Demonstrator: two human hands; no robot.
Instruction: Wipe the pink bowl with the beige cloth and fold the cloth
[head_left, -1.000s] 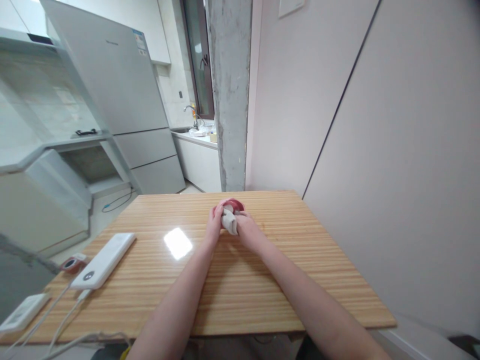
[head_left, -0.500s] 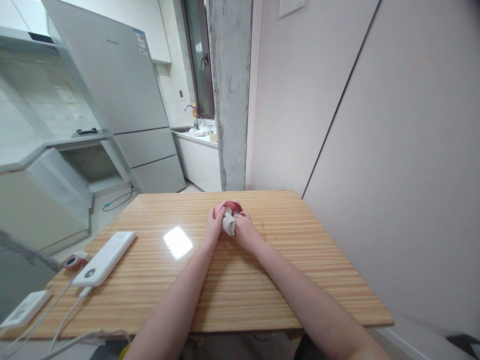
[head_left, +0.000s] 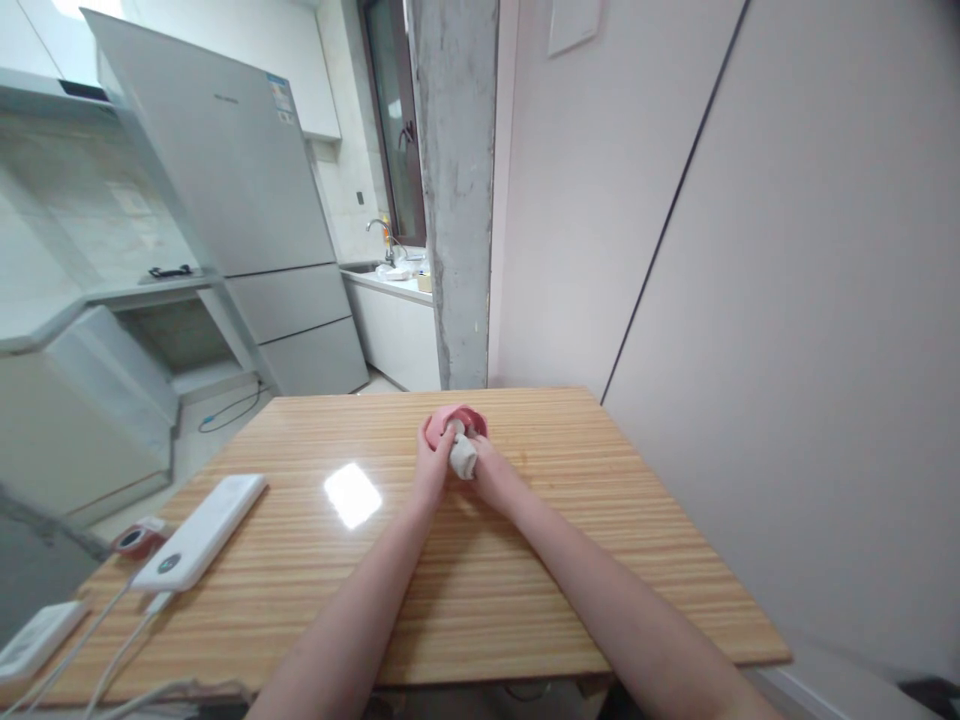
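Both hands [head_left: 459, 462] tilt pink cup [head_left: 454, 422] mouth rightward.

Both hands meet near the far middle of the wooden table [head_left: 480, 590]. The left hand [head_left: 433, 462] holds a small pink-red bowl [head_left: 459, 417] at its rim. The right hand [head_left: 487, 468] presses a white cloth [head_left: 463, 455] against the bowl. A white power bank [head_left: 201, 530] lies well apart at the left edge, with cables.

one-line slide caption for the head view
Both hands, left and right, hold a pink cup and white cloth over a wooden table.
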